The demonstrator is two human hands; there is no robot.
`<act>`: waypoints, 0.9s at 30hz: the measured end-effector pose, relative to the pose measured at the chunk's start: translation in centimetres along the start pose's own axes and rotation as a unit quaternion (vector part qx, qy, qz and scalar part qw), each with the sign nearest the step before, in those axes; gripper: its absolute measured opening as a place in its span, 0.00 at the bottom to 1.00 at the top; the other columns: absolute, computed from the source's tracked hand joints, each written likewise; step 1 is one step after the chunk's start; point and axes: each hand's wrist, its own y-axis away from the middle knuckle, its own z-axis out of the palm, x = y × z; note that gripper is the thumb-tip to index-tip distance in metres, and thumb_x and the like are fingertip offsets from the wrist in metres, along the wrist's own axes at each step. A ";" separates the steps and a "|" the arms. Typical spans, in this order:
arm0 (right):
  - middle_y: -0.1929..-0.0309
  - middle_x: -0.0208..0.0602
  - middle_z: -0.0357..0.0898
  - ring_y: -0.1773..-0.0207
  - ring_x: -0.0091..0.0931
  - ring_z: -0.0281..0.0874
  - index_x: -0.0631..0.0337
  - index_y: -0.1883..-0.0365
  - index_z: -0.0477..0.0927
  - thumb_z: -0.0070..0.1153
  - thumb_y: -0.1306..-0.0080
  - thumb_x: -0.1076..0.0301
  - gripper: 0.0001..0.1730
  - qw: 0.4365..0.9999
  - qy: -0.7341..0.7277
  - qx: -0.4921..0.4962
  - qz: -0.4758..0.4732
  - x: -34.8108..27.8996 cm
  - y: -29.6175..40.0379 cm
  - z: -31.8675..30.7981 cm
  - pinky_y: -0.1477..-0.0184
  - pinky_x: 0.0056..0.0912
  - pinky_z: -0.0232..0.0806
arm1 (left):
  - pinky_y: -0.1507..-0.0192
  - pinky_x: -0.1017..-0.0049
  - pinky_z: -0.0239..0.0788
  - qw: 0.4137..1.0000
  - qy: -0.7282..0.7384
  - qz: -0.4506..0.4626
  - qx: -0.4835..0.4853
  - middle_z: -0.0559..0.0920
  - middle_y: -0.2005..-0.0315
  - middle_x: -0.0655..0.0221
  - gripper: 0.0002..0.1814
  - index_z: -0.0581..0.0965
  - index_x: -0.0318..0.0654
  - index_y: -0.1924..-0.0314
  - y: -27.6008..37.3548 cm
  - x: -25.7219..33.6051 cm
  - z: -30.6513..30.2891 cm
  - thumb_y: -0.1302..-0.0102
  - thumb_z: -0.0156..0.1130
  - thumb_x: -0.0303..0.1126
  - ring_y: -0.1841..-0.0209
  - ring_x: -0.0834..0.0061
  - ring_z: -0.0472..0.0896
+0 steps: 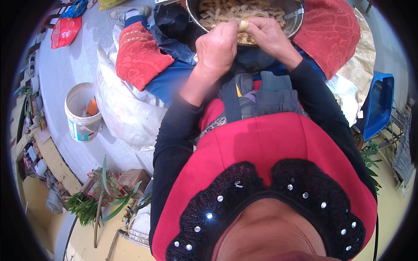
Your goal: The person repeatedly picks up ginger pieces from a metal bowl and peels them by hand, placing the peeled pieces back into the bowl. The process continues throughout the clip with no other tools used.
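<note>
Both hands meet over the near rim of a round metal basin (pixel 295 24) that holds many pale, yellowish strips (pixel 225 11). A small bundle of pale strip material (pixel 243 26) is pinched between my left hand (pixel 217 47) and my right hand (pixel 266 34), its strands wrapped or knotted at the middle. Another pale end pokes out beside the lower edge of my left fist. What the strips are made of I cannot tell. Left of the basin lies a dark plastic bag (pixel 173 29). Red towel-like cloths (pixel 140 55) cover both knees.
A white plastic bucket (pixel 83 112) with an orange item inside stands at the left, beside a large white sack (pixel 130 111). Farther off lies a red plastic bag (pixel 66 32). A blue plastic container (pixel 378 104) is at the right. Potted plants (pixel 107 182) stand at the lower left.
</note>
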 end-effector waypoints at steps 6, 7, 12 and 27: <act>0.53 0.28 0.82 0.51 0.24 0.79 0.61 0.49 0.83 0.53 0.26 0.62 0.15 0.861 -0.463 -0.108 0.179 -0.3 0.5 0.2 0.45 0.28 0.69 | 0.66 0.67 0.76 0.990 0.072 0.014 0.120 0.81 0.62 0.63 0.18 0.78 0.42 0.47 0.3 -0.4 2.4 0.38 0.61 0.26 0.66 0.57 0.83; 0.51 0.28 0.82 0.49 0.23 0.79 0.60 0.48 0.82 0.52 0.26 0.63 0.14 0.831 -0.514 -0.131 0.166 -0.2 0.3 0.1 0.43 0.29 0.68 | 0.64 0.66 0.76 0.989 0.094 0.005 0.116 0.81 0.62 0.62 0.19 0.77 0.41 0.46 0.3 -0.3 2.4 0.38 0.62 0.27 0.64 0.57 0.83; 0.50 0.28 0.81 0.48 0.23 0.78 0.62 0.49 0.82 0.55 0.28 0.63 0.15 0.861 -0.480 -0.105 0.134 -0.2 0.2 0.2 0.44 0.29 0.68 | 0.57 0.62 0.75 0.980 0.172 -0.095 -0.025 0.81 0.60 0.57 0.18 0.77 0.38 0.48 -0.4 0.9 -0.3 0.37 0.64 0.35 0.58 0.53 0.82; 0.50 0.36 0.75 0.49 0.27 0.76 0.71 0.63 0.82 0.56 0.35 0.78 0.06 0.969 -0.215 0.118 -0.019 -4.2 -0.4 0.3 0.47 0.29 0.69 | 0.79 0.84 0.57 0.753 0.553 -0.355 -0.020 0.72 0.83 0.78 0.15 0.80 0.32 0.59 -0.6 0.6 0.6 0.25 0.55 0.39 0.81 0.88 0.66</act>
